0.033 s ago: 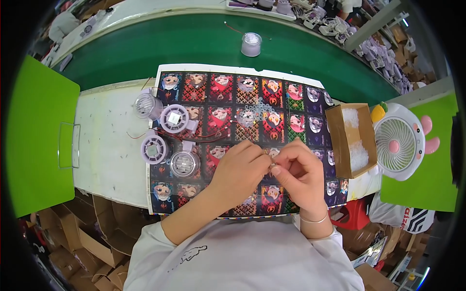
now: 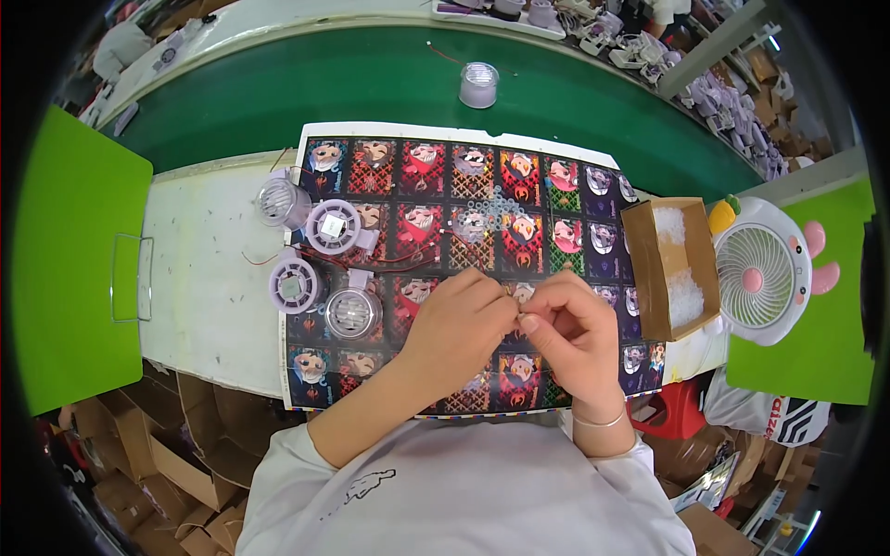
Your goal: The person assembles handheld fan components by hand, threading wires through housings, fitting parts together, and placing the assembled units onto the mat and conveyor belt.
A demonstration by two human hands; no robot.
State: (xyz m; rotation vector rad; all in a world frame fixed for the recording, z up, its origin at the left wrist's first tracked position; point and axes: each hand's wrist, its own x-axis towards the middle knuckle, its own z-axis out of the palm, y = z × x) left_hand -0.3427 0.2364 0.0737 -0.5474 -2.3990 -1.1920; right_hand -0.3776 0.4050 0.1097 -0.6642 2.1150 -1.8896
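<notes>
My left hand (image 2: 465, 320) and my right hand (image 2: 573, 329) meet over a sheet of printed cartoon cards (image 2: 422, 227). Both have their fingertips pinched together around something too small to make out. To the left of my hands lie several pale purple round housings with clear ribbed covers and thin red wires: one housing (image 2: 353, 313) is nearest my left hand, another (image 2: 295, 284) shows its open back, and a third (image 2: 334, 227) lies behind them. Small clear rings (image 2: 496, 211) are scattered on the sheet beyond my fingers.
A cardboard box (image 2: 646, 278) holding small clear pieces stands at the right, beside a white rabbit-eared fan (image 2: 756, 269). Another purple housing (image 2: 479, 85) sits on the green belt (image 2: 371, 83) behind. Lime green panels (image 2: 83, 269) flank the table.
My right fingers have shifted very slightly against the left fingertips. Nothing else has visibly moved.
</notes>
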